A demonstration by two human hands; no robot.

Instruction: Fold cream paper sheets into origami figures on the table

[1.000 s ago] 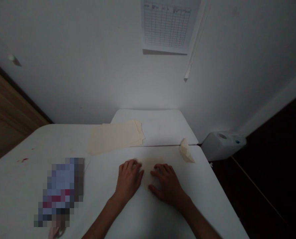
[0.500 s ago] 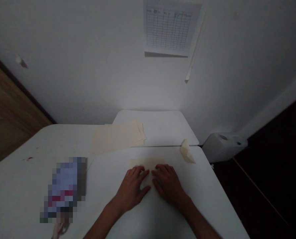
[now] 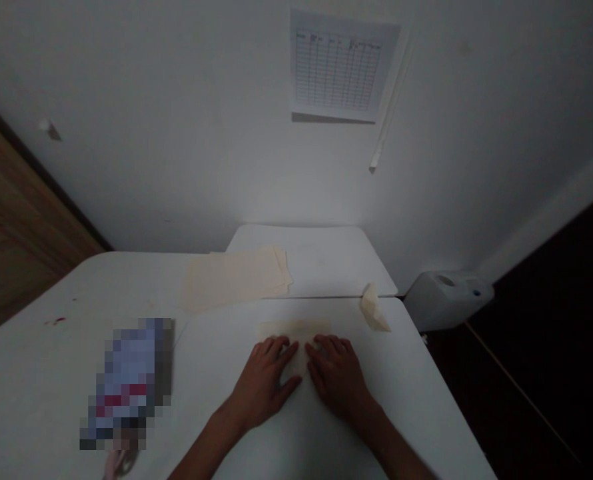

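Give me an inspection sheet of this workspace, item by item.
Surface: two white tables, a near table butted against a far table; red speck on the near one.
Job's things: cream paper sheet under the hands; stack of cream sheets across the seam; folded paper piece.
Clutter: pixelated object, unidentifiable.
Hands: left hand and right hand lie flat, open, on the sheet.
Cables: nothing seen.
Surroundings: printed chart on the wall; white plastic canister past the right corner; wooden panel at left.

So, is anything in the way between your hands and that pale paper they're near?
No, nothing visible is in the way. The left hand and the right hand both rest directly on the cream paper, with nothing between them and it.
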